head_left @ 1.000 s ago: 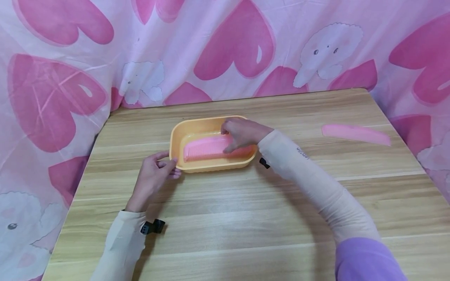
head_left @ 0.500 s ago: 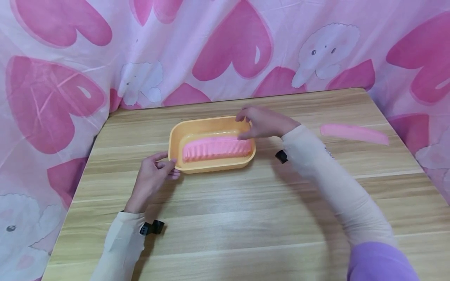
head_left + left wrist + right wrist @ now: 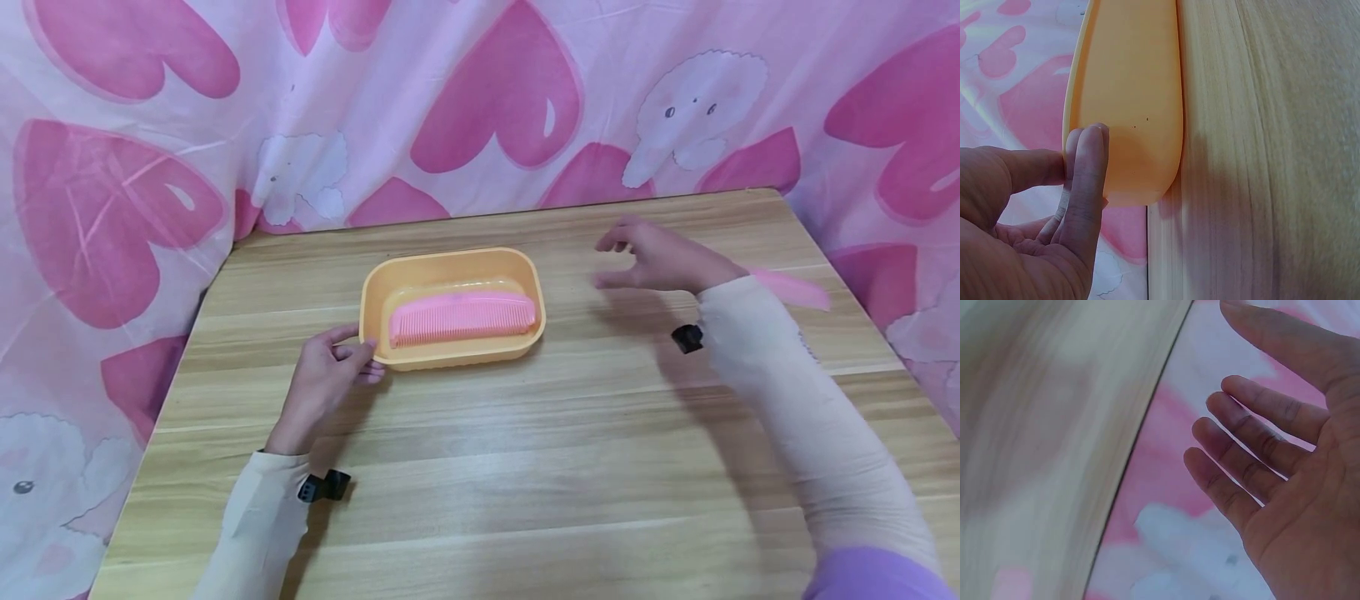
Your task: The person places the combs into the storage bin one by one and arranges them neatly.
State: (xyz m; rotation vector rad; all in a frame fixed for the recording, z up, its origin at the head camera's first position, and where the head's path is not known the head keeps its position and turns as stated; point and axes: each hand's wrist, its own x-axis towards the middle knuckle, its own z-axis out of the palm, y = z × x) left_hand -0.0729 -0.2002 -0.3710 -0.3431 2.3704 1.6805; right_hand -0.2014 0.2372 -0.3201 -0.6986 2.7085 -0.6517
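An orange plastic tray with raised walls stands on the table, and a pink comb lies inside it, teeth toward me. My left hand pinches the tray's near left corner, thumb at the rim and fingers against the outer wall, as the left wrist view also shows. To the right of the tray, my right hand is over the table with its fingers spread and nothing in them. A second pink piece, long and flat like a comb, lies at the right, partly hidden by my right wrist.
The wooden table has its back edge against a pink curtain printed with hearts and cartoon animals. Its right edge runs close past the second pink piece. Small black cameras sit at both wrists.
My right hand has left the comb in the tray and moved right across the table, now covering part of the second pink piece. My left hand keeps its place on the tray corner.
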